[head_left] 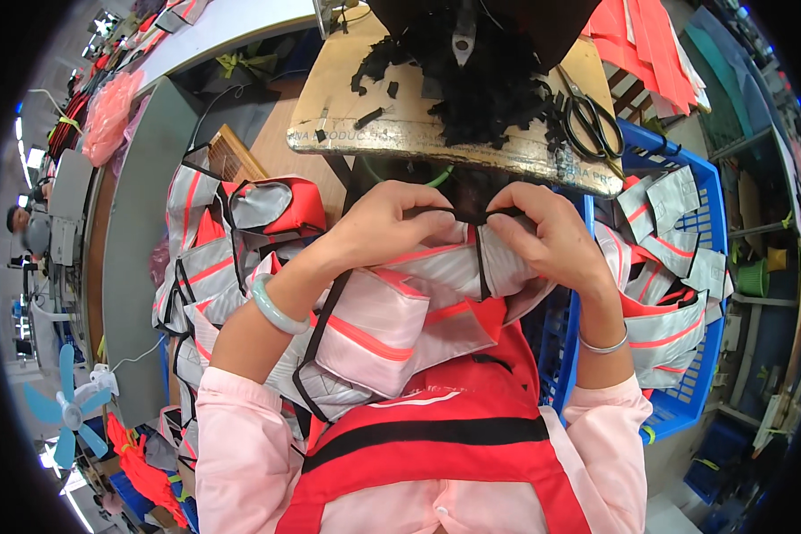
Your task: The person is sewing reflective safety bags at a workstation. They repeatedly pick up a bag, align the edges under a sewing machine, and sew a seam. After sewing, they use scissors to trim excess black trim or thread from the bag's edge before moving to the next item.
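a blue plastic crate [685, 392] is sitting at the right, filled with grey-and-orange reflective pieces [676, 258]; a matching heap of sewn vest pieces [205, 258] is hanging at the left. a worn wooden board [400, 125] is lying ahead, carrying a pile of black trim scraps [489, 89] and black scissors [592, 120] near its right end. the board's front edge is sitting just above both hands. a grey reflective vest piece [392, 320] with black binding is draping over the lap. left hand [387, 227] is curling closed, pinching the black binding strip [467, 214] at the piece's top edge; right hand [547, 231] is pinching the same strip, fingers bent, knuckles up. a green bangle [276, 307] is circling the left wrist, a thin silver bracelet [603, 345] the right.
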